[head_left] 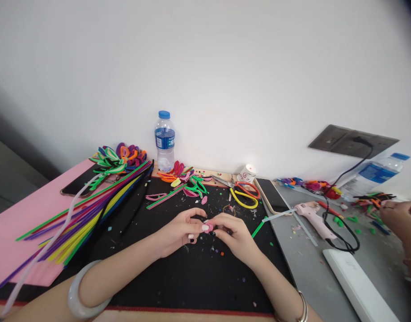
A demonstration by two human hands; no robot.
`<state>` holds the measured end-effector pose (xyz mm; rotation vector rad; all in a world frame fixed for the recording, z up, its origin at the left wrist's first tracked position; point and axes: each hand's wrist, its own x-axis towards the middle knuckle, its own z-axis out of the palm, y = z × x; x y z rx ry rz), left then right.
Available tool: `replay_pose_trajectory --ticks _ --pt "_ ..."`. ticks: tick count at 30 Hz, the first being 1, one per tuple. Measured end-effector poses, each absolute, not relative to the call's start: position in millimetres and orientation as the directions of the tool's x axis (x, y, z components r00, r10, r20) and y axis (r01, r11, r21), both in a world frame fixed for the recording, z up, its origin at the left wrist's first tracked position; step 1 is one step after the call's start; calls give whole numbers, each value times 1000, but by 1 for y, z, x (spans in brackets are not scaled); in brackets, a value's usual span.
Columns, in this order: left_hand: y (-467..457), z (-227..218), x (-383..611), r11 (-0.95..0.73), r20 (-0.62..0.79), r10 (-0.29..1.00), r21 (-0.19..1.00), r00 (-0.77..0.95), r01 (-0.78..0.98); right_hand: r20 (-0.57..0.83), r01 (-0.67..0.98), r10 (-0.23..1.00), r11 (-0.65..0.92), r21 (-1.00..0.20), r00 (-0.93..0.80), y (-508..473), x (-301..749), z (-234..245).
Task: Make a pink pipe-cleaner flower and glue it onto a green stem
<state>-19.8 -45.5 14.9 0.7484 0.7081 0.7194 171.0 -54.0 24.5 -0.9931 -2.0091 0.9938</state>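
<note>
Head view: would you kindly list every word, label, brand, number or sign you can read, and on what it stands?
"冰", apparently, on the upright blue-labelled clear plastic bottle; its other print is too small to read.
Small white cylinder: marks too small to read.
Right-hand blue-labelled clear plastic bottle: print too blurred.
Long white rectangular box: faint mark, illegible.
</note>
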Motion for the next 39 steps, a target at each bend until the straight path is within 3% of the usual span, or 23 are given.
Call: replay_pose_trajectory --ticks 13,26,39 --pt "-46 11 -18 534 -337 781 797 526 -283 190 356 872 371 -858 -451 -53 171 20" --pt "-46 9 -17 491 -288 820 798 495 -349 139 275 917 253 -928 -374 -52 170 15" --pt "-43 7 -19 384 -247 902 834 354 -396 193 379 971 232 -896 -138 -49 176 18"
